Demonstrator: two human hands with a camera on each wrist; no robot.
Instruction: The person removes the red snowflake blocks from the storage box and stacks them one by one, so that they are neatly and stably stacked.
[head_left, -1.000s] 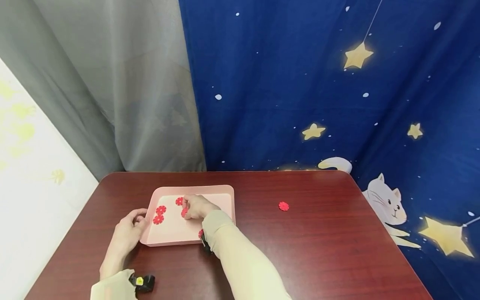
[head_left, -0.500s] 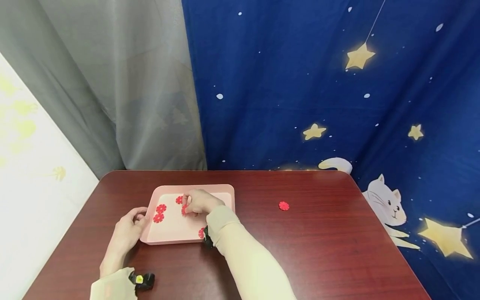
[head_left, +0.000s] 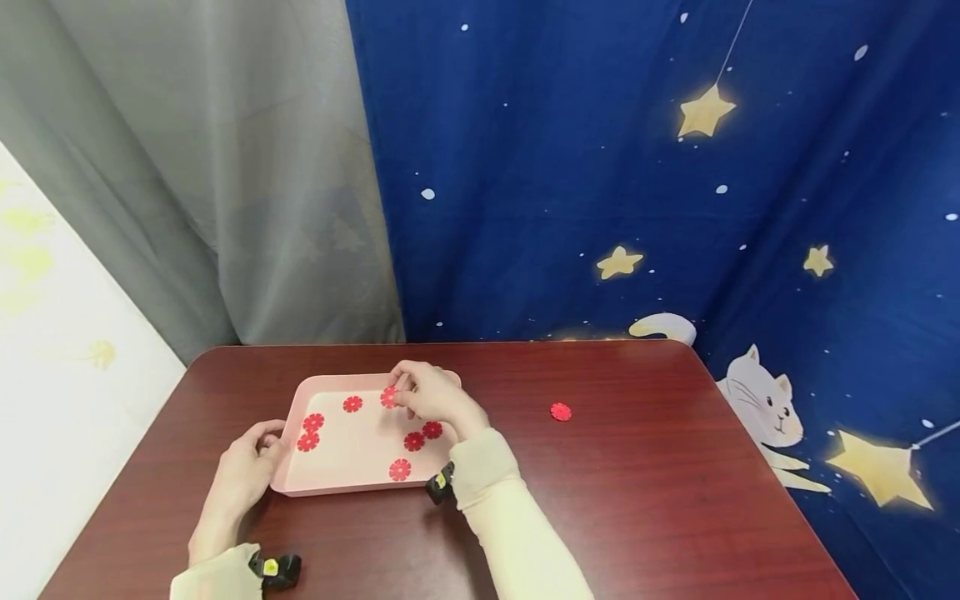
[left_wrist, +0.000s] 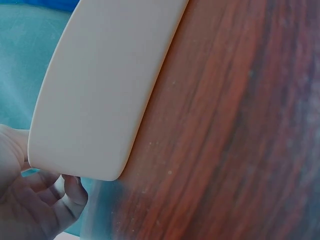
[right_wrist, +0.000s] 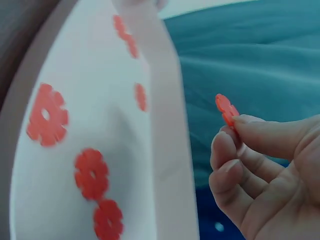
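Note:
Between thumb and fingertips my right hand [head_left: 438, 396] pinches a red flower-shaped disc [right_wrist: 227, 109], raised over the far side of the pink tray [head_left: 348, 479]. Inside the tray lie several matching discs: two touch at the left [head_left: 308, 441], one sits alone near the back [head_left: 352, 404], and others, such as the near disc [head_left: 400, 470], are at the right. My left hand [head_left: 243, 467] grips the tray's left wall. In the left wrist view, some fingers [left_wrist: 72, 200] curl outside the tray's corner, and another part of the hand passes behind the rim.
A single red disc [head_left: 561, 412] lies on the brown wooden table [head_left: 637, 500], right of the tray. Behind the table hang a grey curtain [head_left: 300, 208] and a blue star-patterned curtain [head_left: 525, 208]. Black wrist cameras sit on both sleeves.
My right hand has risen and moved right, carrying the disc up from the tray's floor. Two discs at the tray's right, earlier covered by the arm, now show. My left hand keeps its place.

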